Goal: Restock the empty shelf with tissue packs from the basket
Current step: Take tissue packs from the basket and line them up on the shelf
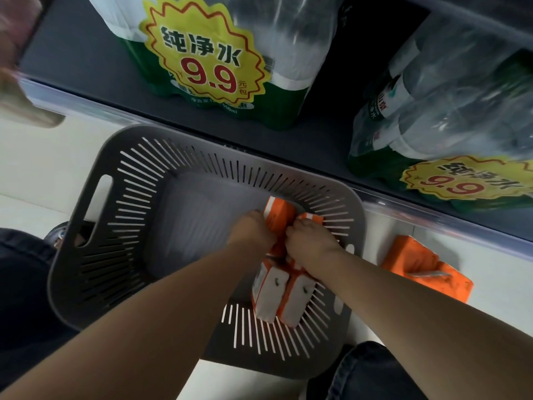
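A grey slotted basket (95, 255) stands on the pale floor in front of the shelf. Inside its right side lie orange-and-white tissue packs (277, 295), standing side by side. My left hand (252, 230) grips the left pack from above, and my right hand (310, 241) grips the right pack beside it. Both hands are curled over the packs' tops. Another orange tissue pack (427, 269) lies on the floor just right of the basket.
A dark shelf (86, 53) above the basket carries shrink-wrapped water bottle packs (230, 62) with yellow 9.9 price tags; a second pack (461, 125) lies to the right. My knees in dark jeans (375, 373) flank the basket. A blurred pale object (20, 102) sits at the far left.
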`<state>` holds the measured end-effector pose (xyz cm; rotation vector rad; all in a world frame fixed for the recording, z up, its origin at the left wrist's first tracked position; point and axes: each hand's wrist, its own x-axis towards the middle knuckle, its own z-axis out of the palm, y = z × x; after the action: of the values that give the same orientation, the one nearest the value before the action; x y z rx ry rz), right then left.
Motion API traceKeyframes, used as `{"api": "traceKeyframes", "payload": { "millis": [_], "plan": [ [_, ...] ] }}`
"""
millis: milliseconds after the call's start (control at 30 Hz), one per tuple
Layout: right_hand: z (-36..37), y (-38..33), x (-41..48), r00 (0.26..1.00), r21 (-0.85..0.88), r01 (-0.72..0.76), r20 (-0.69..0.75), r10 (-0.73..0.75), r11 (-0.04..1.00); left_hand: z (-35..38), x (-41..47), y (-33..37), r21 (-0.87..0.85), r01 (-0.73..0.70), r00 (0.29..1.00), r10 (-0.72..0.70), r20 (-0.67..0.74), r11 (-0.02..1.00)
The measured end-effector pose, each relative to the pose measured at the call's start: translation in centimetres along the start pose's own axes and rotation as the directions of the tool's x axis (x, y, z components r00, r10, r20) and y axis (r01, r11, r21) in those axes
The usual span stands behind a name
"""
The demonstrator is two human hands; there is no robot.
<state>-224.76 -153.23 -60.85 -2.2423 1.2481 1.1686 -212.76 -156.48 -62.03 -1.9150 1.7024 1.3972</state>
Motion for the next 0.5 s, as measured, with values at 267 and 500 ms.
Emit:
{"api": "traceKeyframes", "payload": {
  "millis": [267, 500],
  "plan": [
    [-1.1, 1.1, 0.1, 1.0, -0.015, -0.027, 0.001, 0.027, 1.0, -1.1, 0.4, -2.0, -0.029, 0.05, 0.998, -0.049, 0.025, 0.998],
    [-2.0, 1.9, -0.8, 0.997, 0.118, -0.008, -0.074, 0.017, 0.993, -3.1, 0.7, -2.8, -0.065, 0.038, 0.999, -0.036, 0.032, 0.997]
  ]
}}
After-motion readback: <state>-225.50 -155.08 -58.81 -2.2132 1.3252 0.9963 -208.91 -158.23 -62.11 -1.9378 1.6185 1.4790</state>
